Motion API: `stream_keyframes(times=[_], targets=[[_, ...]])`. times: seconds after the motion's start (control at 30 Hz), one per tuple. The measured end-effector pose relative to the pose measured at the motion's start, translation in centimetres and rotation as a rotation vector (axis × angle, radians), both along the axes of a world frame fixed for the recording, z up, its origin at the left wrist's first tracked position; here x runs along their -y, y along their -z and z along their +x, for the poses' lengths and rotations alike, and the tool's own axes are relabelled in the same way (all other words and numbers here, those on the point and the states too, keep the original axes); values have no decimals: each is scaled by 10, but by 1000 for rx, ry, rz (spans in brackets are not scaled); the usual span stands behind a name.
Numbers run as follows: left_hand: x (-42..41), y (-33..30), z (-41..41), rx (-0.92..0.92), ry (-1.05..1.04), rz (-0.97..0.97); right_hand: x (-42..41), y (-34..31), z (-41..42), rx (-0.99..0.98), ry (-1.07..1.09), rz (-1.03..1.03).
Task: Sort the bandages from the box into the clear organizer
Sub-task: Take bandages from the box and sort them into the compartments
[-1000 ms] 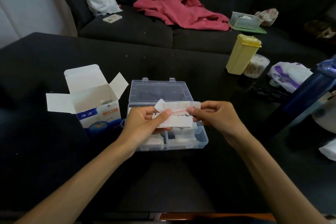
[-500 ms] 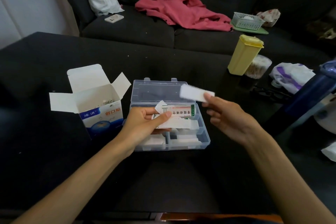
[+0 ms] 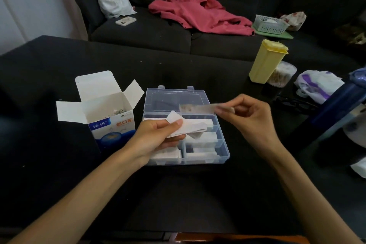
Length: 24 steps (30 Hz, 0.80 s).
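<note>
The clear organizer (image 3: 224, 156) lies open on the black table, lid flat behind it, white bandages in several compartments. My left hand (image 3: 156, 138) holds a small stack of wrapped bandages (image 3: 190, 128) over the organizer's left side. My right hand (image 3: 249, 117) pinches a single bandage strip (image 3: 198, 108) by its right end, stretched out flat above the lid. The open white and blue bandage box (image 3: 111, 123) stands to the left of the organizer, flaps up.
A yellow lidded container (image 3: 265, 61) and a cotton swab tub (image 3: 283, 74) stand at the right rear. A dark blue bottle (image 3: 336, 105) and a white and purple bag (image 3: 316, 85) crowd the right edge. A sofa with a red garment (image 3: 196, 12) lies behind the table.
My right hand pulled one bandage off the stack in my left hand, swung it up to the right, and now holds it flat above the organizer's lid.
</note>
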<state>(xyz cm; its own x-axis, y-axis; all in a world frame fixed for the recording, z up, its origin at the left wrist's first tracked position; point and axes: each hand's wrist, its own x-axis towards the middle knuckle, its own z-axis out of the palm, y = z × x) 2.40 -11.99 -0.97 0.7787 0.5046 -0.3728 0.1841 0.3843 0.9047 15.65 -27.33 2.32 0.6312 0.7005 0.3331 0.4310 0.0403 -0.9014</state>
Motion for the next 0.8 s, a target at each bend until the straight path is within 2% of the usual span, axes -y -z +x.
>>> stream_keyframes(times=[0.13,0.47,0.6,0.67,0.73,0.8], targets=[[-6,-5,0,-2,-43,-93,5,0,-6,135,-220,-179],[-5,-8,2,-59,-73,4,8,-3,-1,156,-250,-364],[-5,-4,0,-47,-122,230,12,-4,4,115,-212,-361],[-2,-2,1,-13,-193,352,11,-6,6,-24,-57,-205],[2,0,3,3,-252,469,6,-5,5,-362,81,-17],[6,3,4,23,-272,564,-4,-3,-3,-593,138,3]])
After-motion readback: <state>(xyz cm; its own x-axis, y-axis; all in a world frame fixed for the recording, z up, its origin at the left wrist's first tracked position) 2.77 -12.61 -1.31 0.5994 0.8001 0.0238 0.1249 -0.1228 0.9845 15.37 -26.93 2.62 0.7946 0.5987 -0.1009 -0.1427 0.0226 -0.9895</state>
